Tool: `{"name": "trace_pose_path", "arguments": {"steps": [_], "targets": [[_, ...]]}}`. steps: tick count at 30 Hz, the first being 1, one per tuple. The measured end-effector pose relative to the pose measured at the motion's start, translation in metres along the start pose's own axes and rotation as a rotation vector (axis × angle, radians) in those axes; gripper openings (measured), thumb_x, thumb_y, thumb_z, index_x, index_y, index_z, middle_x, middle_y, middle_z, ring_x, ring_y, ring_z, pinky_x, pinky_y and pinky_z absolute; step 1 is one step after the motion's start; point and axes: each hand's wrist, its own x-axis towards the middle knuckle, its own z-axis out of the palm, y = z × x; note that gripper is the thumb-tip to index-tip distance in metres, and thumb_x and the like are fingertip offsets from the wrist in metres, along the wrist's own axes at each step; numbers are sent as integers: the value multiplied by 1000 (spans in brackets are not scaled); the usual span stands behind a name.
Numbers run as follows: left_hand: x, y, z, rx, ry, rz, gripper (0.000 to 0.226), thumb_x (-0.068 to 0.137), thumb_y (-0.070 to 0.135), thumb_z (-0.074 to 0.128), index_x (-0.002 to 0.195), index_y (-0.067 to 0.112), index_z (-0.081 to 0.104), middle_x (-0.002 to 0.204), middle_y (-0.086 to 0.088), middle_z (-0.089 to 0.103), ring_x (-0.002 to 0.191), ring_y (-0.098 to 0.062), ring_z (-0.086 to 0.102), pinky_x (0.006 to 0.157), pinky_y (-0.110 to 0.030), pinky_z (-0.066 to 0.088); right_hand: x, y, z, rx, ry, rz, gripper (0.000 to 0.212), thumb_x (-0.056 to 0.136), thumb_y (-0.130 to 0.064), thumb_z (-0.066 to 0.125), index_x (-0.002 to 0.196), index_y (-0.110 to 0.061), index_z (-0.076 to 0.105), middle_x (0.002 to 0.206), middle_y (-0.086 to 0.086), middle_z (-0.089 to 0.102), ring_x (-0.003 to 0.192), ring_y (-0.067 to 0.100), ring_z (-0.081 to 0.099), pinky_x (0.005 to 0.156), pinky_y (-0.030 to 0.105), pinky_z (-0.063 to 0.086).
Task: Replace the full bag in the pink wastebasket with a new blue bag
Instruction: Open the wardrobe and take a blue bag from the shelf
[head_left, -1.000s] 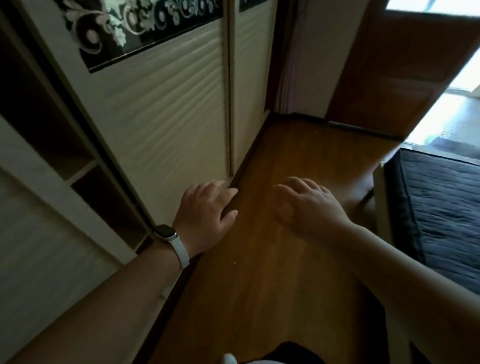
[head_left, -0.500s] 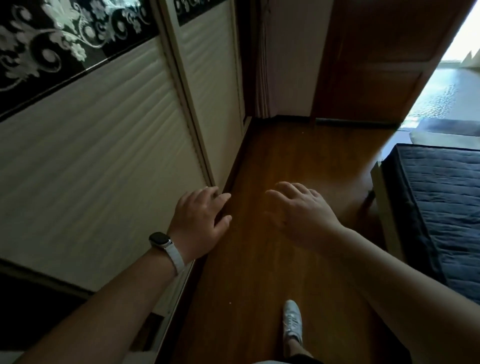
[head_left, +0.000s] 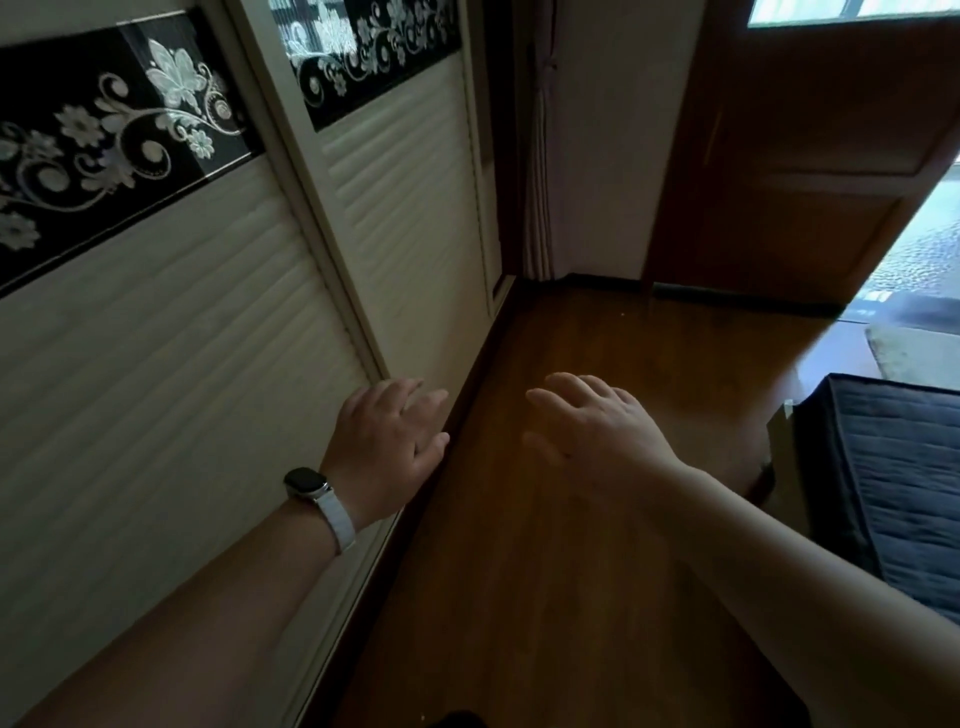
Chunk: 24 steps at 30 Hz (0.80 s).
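**Walking along the wardrobe, both hands empty**

Since the earlier frames the view has travelled forward along the wardrobe: the open shelving seen at the left a second ago is gone, and the far corner and doorway now sit closer. Both hands have kept their pose, stretched out ahead, palms down.

The left hand (head_left: 387, 441) is held out over the seam where the wardrobe (head_left: 171, 322) meets the wooden floor (head_left: 587, 571); its fingers (head_left: 402, 392) are spread loosely and released, grasping nothing. A dark smartwatch (head_left: 306, 483) on a white strap sits on that wrist. The right hand (head_left: 597, 431) hovers over the floor just to the right, well apart from the bed, fingers likewise relaxed and empty.

On the left, the wardrobe's ribbed cream sliding doors carry a black band with pale floral scrollwork (head_left: 119, 145). At the far end a brown wooden door (head_left: 795, 156) stands open beside a white wall, with bright daylight beyond it at the right. A dark quilted mattress (head_left: 904, 478) fills the near right edge.

Neither the pink wastebasket nor a blue bag shows anywhere in view.
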Motion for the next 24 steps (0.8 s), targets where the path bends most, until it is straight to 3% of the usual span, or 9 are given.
{"name": "trace_pose_path", "arguments": {"steps": [12, 19, 24], "targets": [[139, -53, 51, 18, 27, -8, 46, 89, 47, 44, 124, 20, 56, 128, -9, 57, 121, -30, 50, 100, -51, 39, 158, 69, 7, -16, -25, -24, 59, 92, -63, 27, 144, -34, 31, 152, -4, 32, 142, 21, 27, 111, 42, 28], [251, -113, 81, 28, -40, -77, 49, 87, 49, 41, 128, 23, 50, 132, -9, 54, 124, -30, 48, 101, -55, 40, 290, 101, 7, -1, -103, -10, 57, 95, -60, 32, 146, -36, 26, 156, -6, 25, 144, 19, 21, 114, 39, 23], [328, -164, 75, 95, -9, -97, 50, 83, 47, 45, 125, 22, 55, 130, -10, 58, 122, -31, 51, 101, -55, 38, 377, 114, 0, 11, -50, -31, 58, 94, -61, 31, 146, -39, 23, 155, -8, 25, 144, 18, 22, 114, 38, 23]]}}
